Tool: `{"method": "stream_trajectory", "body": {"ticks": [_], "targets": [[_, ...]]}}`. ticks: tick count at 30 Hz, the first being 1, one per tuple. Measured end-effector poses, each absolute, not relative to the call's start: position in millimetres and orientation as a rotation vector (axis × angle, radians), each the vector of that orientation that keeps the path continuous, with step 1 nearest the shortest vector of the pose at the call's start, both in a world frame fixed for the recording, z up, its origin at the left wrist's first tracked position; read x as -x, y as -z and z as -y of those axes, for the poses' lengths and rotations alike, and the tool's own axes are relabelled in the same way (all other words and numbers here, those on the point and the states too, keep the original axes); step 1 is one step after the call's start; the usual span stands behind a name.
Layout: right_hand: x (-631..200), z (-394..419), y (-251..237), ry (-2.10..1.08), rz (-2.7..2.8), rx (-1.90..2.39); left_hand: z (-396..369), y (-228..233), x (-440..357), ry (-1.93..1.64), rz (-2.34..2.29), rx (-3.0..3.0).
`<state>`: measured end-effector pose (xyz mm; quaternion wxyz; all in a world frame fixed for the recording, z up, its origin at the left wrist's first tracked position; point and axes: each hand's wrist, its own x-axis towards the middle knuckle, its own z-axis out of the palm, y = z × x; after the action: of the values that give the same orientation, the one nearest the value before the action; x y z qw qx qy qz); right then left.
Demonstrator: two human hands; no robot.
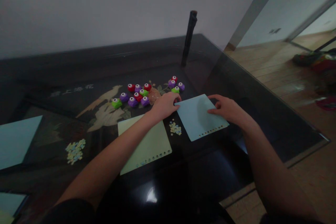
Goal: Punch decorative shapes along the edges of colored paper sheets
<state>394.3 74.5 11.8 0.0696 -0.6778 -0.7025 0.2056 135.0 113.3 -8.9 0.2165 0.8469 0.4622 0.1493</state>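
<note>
On the dark glass tabletop [262, 112], a light blue paper sheet [201, 116] lies flat, turned at an angle, with a row of small punched holes along its near edge. Left hand [166, 105] rests at the sheet's far-left corner, fingers [176, 98] curled loosely together, tips touching the paper edge; cannot tell if they pinch it or just press. Right hand [228, 108] lies on the sheet's right corner, palm down, fingers [213, 111] slightly spread and flat on the paper, thumb toward the middle. Both forearms reach forward from the bottom of the view, left one crossing over a pale green paper sheet [143, 143] that also has a punched row along its near edge. Small pile of paper punch-outs [175, 128] sits between the two sheets, touching neither. Bigger scatter of punch-outs [75, 150] lies well to the left. Cluster of small craft punches [136, 96], purple, red and green, sits just beyond the left hand. Another blue sheet [15, 140] lies at the far left edge. Dark upright post [189, 38] stands at the back.
</note>
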Motion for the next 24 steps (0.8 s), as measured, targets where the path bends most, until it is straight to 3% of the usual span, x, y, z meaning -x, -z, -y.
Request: {"method": "stream_trajectory", "body": {"ticks": [9, 18, 24], "targets": [[-398.0, -75.2, -4.2, -0.306, 2.226, 1.944, -109.1, 9.0, -137.4, -0.408, -1.286, -2.371], [-398.6, -78.5, -3.8, -0.571, 2.187, 1.896, -99.2, -3.4, -141.5, -0.347, -1.313, -2.43], [-406.6, -83.5, -5.3, -0.66, 2.084, 1.835, -86.1, -42.0, -126.2, -0.394, -1.184, -2.422]]}}
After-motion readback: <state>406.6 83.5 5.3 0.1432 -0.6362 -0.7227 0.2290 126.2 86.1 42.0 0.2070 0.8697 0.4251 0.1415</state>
